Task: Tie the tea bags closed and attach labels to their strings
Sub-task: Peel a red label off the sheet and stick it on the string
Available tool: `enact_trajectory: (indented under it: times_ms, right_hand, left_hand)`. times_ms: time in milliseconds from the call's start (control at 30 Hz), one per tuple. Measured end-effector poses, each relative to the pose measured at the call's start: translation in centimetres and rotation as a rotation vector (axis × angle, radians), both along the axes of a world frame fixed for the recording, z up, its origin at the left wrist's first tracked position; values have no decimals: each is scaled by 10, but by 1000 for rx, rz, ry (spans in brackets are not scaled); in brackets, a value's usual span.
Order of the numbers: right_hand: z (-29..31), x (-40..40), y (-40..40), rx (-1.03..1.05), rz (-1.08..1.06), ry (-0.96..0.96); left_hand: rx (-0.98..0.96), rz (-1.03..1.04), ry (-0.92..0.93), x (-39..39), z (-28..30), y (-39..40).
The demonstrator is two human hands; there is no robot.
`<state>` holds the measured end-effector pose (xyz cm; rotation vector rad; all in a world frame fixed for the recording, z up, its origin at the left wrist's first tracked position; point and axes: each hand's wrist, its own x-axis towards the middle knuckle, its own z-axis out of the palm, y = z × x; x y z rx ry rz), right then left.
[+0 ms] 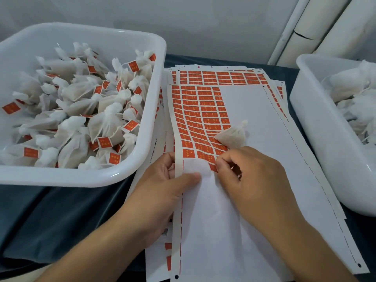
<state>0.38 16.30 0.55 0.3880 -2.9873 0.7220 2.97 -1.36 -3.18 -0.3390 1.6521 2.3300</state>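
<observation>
Step in hand: peeling a red label off the top label sheet for the tea bag already tied shut.
Left hand: thumb pressed flat on the sheet's bare backing, fingers curled under its edge, pinning it.
Right hand: fingertips pinched at the lowest label row; the tea bag sits tucked against its knuckles, its string hidden.
Tea bag axis: long axis runs diagonally, tied neck up-right, flat corner down-left.
Next move: likely lift the label clear, then fold it round the string.
Labelled bags: left tub.
Unlabelled bags: right tub.
</observation>
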Motion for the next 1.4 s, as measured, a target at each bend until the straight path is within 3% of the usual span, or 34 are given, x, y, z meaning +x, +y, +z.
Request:
enact_trajectory:
  times_ms: [200, 667, 1033, 1167, 1267, 1400]
  right_hand:
    - [3, 9, 7, -145, 83, -107]
    - [-8, 14, -3, -47, 13, 159]
    - [-6, 19, 6, -174, 59, -31]
    - [-3, 21, 12, -83, 121, -121]
    - [-2, 22, 14, -13, 142, -138]
    - [-2, 22, 12, -80, 121, -103]
  left_hand:
    - [34, 11, 23, 4, 1, -1]
    - [18, -24, 32, 3, -1, -3]
    - [27, -67, -10, 1, 0, -7]
    - [69, -207, -36, -1, 3, -13]
    - [20, -190, -18, 0, 3, -11]
    - [-21, -177, 17, 2, 3, -8]
